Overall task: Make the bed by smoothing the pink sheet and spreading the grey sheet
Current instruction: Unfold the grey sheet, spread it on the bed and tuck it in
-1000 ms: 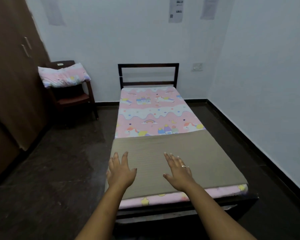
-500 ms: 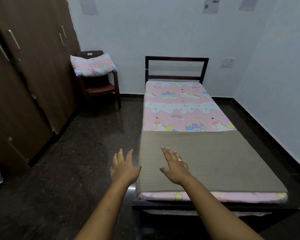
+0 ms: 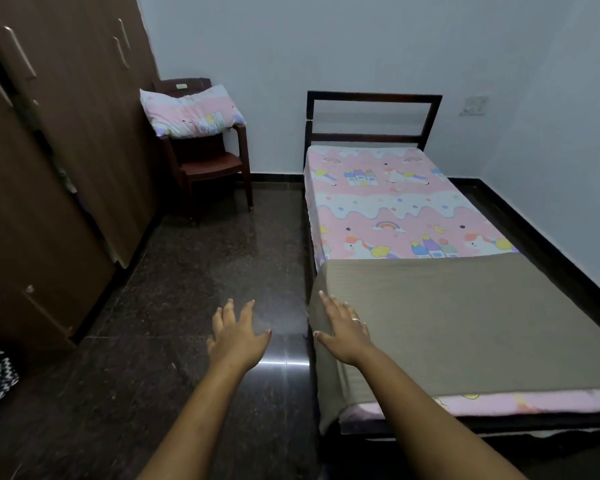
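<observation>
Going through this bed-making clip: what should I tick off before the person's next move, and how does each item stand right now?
1. Pink sheet smooth where uncovered: ok.
2. Grey sheet spread over the whole bed: not ok, it covers only the foot half.
3. Right hand on the grey sheet: ok, it rests open near the left edge.
4. Left hand free: ok, open above the floor.
5. Pillow on the bed: not ok, it lies on the chair.
6. Grey sheet's right foot corner lying flat: cannot tell, out of frame.
</observation>
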`<action>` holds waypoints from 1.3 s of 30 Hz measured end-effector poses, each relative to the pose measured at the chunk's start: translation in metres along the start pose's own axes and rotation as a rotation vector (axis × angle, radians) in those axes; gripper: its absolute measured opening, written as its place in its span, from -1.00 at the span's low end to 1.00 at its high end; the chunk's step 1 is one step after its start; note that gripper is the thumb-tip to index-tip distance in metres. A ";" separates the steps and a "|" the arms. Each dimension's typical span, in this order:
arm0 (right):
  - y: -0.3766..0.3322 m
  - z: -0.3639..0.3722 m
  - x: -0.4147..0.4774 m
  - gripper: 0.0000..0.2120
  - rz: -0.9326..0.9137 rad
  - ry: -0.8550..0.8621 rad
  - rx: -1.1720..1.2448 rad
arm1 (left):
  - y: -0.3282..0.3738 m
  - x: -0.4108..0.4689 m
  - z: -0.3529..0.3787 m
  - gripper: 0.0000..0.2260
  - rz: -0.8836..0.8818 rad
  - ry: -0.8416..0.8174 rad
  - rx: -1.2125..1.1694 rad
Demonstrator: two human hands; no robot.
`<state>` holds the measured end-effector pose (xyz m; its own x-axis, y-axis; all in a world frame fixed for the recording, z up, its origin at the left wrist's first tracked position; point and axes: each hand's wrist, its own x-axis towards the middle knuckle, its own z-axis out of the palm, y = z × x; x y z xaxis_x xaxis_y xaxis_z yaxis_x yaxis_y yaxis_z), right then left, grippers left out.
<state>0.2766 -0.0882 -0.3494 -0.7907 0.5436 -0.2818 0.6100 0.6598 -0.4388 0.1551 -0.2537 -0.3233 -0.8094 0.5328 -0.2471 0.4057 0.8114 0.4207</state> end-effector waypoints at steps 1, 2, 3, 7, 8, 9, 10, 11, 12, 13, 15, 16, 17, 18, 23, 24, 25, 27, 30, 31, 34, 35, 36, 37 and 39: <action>0.001 0.001 0.007 -0.26 0.018 -0.005 0.004 | -0.001 0.009 0.001 -0.41 0.000 -0.013 -0.009; 0.004 0.002 0.017 -0.26 0.039 -0.005 0.006 | 0.000 0.021 0.004 -0.40 0.004 -0.029 -0.020; 0.006 0.002 0.028 -0.27 0.059 -0.006 0.006 | 0.002 0.032 0.007 -0.40 0.013 -0.046 -0.022; 0.019 0.000 0.084 -0.27 0.134 0.019 0.039 | 0.015 0.086 0.018 -0.40 0.093 -0.122 0.020; 0.021 0.000 0.101 -0.27 0.154 0.020 0.044 | 0.018 0.102 0.020 -0.40 0.109 -0.140 0.044; 0.023 -0.002 0.120 -0.27 0.172 0.021 0.050 | 0.022 0.122 0.023 -0.40 0.126 -0.151 0.059; 0.025 -0.004 0.139 -0.27 0.185 0.019 0.056 | 0.027 0.141 0.024 -0.40 0.136 -0.161 0.066; 0.027 -0.005 0.156 -0.27 0.192 0.013 0.059 | 0.031 0.157 0.023 -0.40 0.139 -0.164 0.070; 0.030 -0.007 0.178 -0.27 0.203 0.004 0.065 | 0.037 0.181 0.021 -0.40 0.148 -0.171 0.081; 0.030 -0.012 0.197 -0.27 0.210 -0.011 0.065 | 0.042 0.203 0.020 -0.40 0.151 -0.186 0.095; 0.029 -0.025 0.230 -0.27 0.217 -0.054 0.052 | 0.055 0.241 0.020 -0.40 0.150 -0.226 0.123; 0.030 -0.029 0.247 -0.27 0.209 -0.055 0.034 | 0.062 0.256 0.019 -0.39 0.163 -0.225 0.135; 0.032 -0.037 0.268 -0.27 0.214 -0.064 0.021 | 0.071 0.276 0.018 -0.39 0.180 -0.236 0.148; 0.034 -0.044 0.289 -0.27 0.226 -0.059 0.023 | 0.079 0.293 0.018 -0.39 0.193 -0.248 0.144; 0.040 -0.068 0.374 -0.28 0.253 -0.042 0.057 | 0.117 0.375 0.017 -0.39 0.270 -0.311 0.174; 0.044 -0.073 0.391 -0.28 0.269 -0.040 0.062 | 0.124 0.396 0.018 -0.39 0.289 -0.320 0.189; 0.048 -0.076 0.408 -0.29 0.288 -0.035 0.066 | 0.131 0.417 0.019 -0.38 0.308 -0.330 0.207; 0.061 -0.080 0.438 -0.29 0.331 -0.018 0.081 | 0.143 0.459 0.022 -0.37 0.344 -0.365 0.234; 0.081 -0.084 0.484 -0.30 0.429 -0.005 0.119 | 0.162 0.523 0.028 -0.37 0.419 -0.431 0.270; 0.089 -0.085 0.497 -0.30 0.463 0.000 0.134 | 0.168 0.540 0.031 -0.37 0.446 -0.445 0.283; 0.116 -0.080 0.545 -0.31 0.581 0.026 0.223 | 0.188 0.607 0.049 -0.38 0.568 -0.497 0.402; 0.125 -0.077 0.558 -0.31 0.615 0.038 0.259 | 0.195 0.626 0.056 -0.37 0.602 -0.517 0.454; 0.133 -0.074 0.571 -0.31 0.635 0.055 0.285 | 0.202 0.643 0.064 -0.37 0.628 -0.525 0.494; 0.146 -0.071 0.587 -0.31 0.655 0.069 0.317 | 0.212 0.662 0.075 -0.37 0.659 -0.541 0.524; 0.177 -0.069 0.613 -0.31 0.693 0.112 0.368 | 0.230 0.694 0.102 -0.38 0.723 -0.571 0.555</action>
<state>-0.0961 0.3978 -0.5408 -0.2149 0.8294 -0.5156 0.8894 -0.0519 -0.4541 -0.2697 0.3275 -0.4873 -0.0404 0.8470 -0.5300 0.9612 0.1779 0.2110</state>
